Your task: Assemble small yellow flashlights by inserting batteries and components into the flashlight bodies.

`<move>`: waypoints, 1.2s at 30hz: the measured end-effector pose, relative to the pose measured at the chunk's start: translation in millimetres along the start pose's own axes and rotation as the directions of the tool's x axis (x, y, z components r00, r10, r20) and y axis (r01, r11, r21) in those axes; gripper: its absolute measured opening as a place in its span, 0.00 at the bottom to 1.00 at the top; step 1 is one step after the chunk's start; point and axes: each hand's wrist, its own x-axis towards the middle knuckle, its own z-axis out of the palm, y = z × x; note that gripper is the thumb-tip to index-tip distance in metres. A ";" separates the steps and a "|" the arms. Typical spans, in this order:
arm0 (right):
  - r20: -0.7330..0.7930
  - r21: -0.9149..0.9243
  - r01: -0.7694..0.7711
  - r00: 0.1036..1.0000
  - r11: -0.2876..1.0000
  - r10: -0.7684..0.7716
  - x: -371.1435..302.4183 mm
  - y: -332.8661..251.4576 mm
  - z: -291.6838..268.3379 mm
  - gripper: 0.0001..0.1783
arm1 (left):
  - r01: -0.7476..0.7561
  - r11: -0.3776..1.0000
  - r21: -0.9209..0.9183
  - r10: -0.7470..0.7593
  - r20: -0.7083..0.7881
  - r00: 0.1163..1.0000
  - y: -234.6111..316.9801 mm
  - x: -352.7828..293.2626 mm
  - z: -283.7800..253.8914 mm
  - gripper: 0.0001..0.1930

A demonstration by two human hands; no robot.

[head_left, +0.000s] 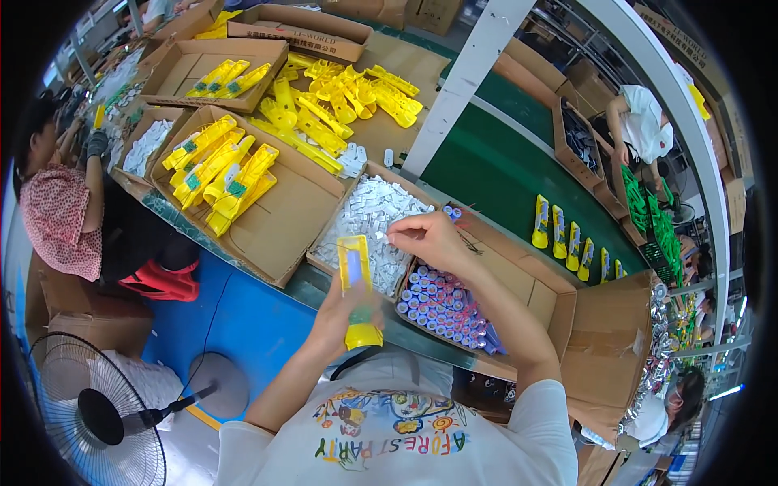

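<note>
My left hand (331,314) is closed around a yellow plastic housing (364,334), held upright in front of my chest. Inside the housing lies a blue-purple cylindrical battery (354,266); the lower part is smeared by motion. Just right of the housing's top, my right hand (438,241) pinches a small white piece (381,236) between thumb and fingertips. Below that hand stands a carton full of small white plastic pieces (365,206). Close by its right side, purple batteries (438,298) with red wires stand packed in a box.
Yellow housings with green circuit boards (220,174) lie in a carton (284,212) to the left. More yellow housings (348,93) are heaped behind. Several filled housings (559,231) line the green conveyor (502,154). A fan (101,417) stands lower left; a co-worker (61,194) sits left.
</note>
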 end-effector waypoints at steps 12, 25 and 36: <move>-0.027 0.328 -0.047 0.998 0.944 0.059 -21.4 -9.4 7.0 0.13 | -0.119 0.957 0.265 0.098 0.090 0.991 -10.6 8.6 4.4 0.23; -0.243 0.146 0.176 0.960 0.973 -0.138 -29.8 -34.5 6.3 0.09 | -0.010 0.962 0.272 -0.023 0.116 0.993 -9.9 6.9 10.8 0.25; -0.234 0.166 -0.038 0.969 0.985 0.077 -43.0 -34.6 6.9 0.06 | -0.210 0.794 0.571 0.150 0.150 0.977 -6.2 8.2 14.4 0.26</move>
